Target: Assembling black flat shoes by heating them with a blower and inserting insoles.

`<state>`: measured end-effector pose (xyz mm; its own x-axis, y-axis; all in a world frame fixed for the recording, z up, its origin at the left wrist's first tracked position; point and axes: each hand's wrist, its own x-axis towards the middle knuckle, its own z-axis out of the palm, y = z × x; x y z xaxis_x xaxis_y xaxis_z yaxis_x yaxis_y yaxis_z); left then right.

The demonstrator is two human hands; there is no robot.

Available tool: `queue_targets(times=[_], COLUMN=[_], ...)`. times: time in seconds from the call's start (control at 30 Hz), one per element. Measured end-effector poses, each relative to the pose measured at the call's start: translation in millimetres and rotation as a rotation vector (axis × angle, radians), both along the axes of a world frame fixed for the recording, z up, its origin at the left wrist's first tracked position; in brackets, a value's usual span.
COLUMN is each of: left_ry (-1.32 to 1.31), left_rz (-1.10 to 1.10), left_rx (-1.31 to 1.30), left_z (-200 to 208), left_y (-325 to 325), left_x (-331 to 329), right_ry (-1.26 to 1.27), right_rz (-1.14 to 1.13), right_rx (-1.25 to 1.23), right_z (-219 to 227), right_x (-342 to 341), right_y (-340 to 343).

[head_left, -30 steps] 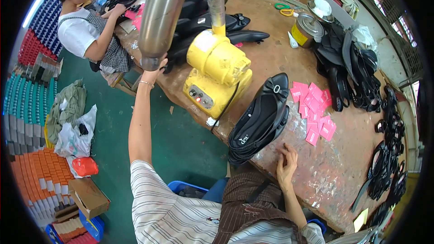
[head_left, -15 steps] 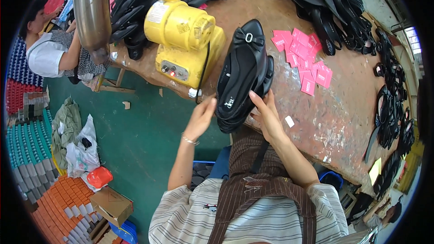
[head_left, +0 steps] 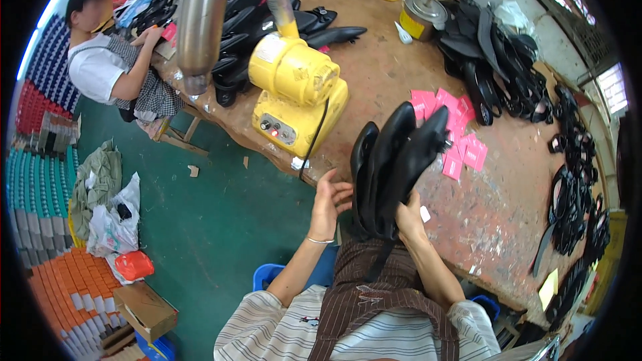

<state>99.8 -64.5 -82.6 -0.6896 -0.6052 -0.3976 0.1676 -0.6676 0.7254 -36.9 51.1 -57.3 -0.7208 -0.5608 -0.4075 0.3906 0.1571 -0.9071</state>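
Note:
A bundle of several black flat shoes stands up in front of me above the table's near edge, toes pointing away and side by side. My right hand grips the bundle low on its right side; the shoes hide some of its fingers. Just left of the bundle is my left hand, open, with fingers spread toward the shoes; whether the fingertips touch them I cannot tell. Beyond the bundle, pink cards lie loosely spread on the worn brown table.
A yellow machine stands left on the table, beside a metal pipe. Black shoes pile behind it. More black shoes and sandals line the right. A tin can sits far back. Another person works at left.
The shoes have turned from showing an insole and bow to showing their sides. My left hand has opened off the bundle. The view has shifted, bringing more of the table's far side into sight.

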Motion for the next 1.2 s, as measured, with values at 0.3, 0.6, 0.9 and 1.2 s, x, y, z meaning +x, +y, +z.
queue_targets(times=[0.3,0.6,0.9,1.2], left_ry=[0.682,0.629,0.050,0.122], left_rz=[-0.476,-0.079,0.272,0.382], left_rx=[1.048,0.793,0.132,-0.266], left_z=[12,29,57,79], left_y=[-7,-4,-62,-125], left_x=[50,85,110,96], right_ry=[0.636,1.309,-0.719,-0.914], right_rz=[1.386,0.875,0.584,0.627], right_rx=[-0.260,-0.075,0.039,-0.133], right_z=[113,134,66,1], right_x=[-18,7,26,19], right_y=[-44,-76,-32,-118])
